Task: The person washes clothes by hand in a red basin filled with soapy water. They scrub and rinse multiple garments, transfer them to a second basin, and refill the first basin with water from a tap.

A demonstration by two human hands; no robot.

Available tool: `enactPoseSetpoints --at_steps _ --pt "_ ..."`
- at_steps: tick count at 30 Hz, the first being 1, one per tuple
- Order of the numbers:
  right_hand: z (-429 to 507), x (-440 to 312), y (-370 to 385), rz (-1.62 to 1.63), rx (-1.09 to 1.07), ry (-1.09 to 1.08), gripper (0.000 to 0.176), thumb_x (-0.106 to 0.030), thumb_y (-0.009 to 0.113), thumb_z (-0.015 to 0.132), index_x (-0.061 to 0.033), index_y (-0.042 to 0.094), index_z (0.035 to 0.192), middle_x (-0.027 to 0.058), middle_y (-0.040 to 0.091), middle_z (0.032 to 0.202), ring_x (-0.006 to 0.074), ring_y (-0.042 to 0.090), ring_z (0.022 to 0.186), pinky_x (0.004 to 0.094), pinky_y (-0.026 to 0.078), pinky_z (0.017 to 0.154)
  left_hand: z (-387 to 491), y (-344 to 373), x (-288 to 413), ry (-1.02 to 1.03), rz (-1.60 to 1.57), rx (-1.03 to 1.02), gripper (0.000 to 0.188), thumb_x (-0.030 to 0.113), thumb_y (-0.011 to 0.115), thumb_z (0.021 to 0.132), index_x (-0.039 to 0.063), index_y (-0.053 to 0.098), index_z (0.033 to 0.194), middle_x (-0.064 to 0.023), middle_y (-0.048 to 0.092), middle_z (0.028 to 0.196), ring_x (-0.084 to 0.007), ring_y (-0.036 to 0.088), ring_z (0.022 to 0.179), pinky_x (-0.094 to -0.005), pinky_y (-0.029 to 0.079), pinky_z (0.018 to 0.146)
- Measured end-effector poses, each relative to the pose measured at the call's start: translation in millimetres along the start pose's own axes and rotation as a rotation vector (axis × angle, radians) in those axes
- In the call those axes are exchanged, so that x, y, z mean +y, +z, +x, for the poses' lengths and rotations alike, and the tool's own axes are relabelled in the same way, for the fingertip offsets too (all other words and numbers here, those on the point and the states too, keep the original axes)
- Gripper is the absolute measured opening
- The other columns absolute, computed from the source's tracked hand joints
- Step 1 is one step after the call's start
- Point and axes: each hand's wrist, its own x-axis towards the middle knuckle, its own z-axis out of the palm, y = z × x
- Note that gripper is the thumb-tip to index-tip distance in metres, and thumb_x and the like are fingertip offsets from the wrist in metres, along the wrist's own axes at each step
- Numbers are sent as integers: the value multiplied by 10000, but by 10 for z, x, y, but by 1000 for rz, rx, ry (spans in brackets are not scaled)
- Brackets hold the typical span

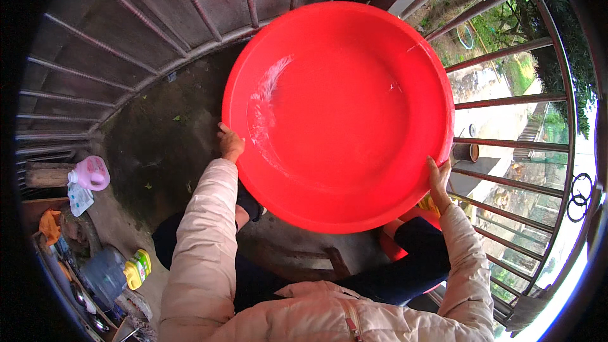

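A large round red plastic basin [332, 114] fills the middle of the view, its inside facing up towards me. Light glints along its left inner wall, where a little water seems to lie or run. My left hand [231, 143] grips the rim at the lower left, fingers curled around the outer edge. On the lower right of the rim, my right hand [440, 181] holds on with the thumb on the near face and the fingers mostly hidden behind. Below the basin, my knees and part of a red object [392, 250] show.
Metal railings [513, 99] stand to the right, with a yard beyond; more bars [204, 4] run along the upper left. At left are a pink plastic jug [92, 173], a yellow bottle [137, 270], a blue water-cooler bottle [103, 273] and an orange cloth [50, 226]. Dark concrete floor [156, 152] lies below.
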Motion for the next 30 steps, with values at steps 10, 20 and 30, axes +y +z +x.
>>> enactPoseSetpoints --at_steps 10,20,30 --pt "25 442 155 -309 209 164 447 -312 738 693 7 605 978 249 649 920 424 616 902 482 479 780 -87 67 -286 268 -1084 -206 481 42 715 642 28 625 1115 -110 660 1072 -232 631 935 -339 502 814" --pt "-1170 -423 623 20 28 539 479 -286 714 722 -4 590 1089 239 630 1068 388 595 1028 446 475 876 -186 -1964 -999 187 -672 43 418 13 684 523 8 656 940 -76 674 936 -235 627 824 -351 499 757" --pt "-2357 -795 1292 444 -209 734 529 -294 741 726 14 572 1122 227 620 1112 352 611 1022 415 495 855 -993 -4629 -597 291 -356 261 414 -43 639 476 -56 647 890 -119 660 846 -251 627 724 -372 514 638"
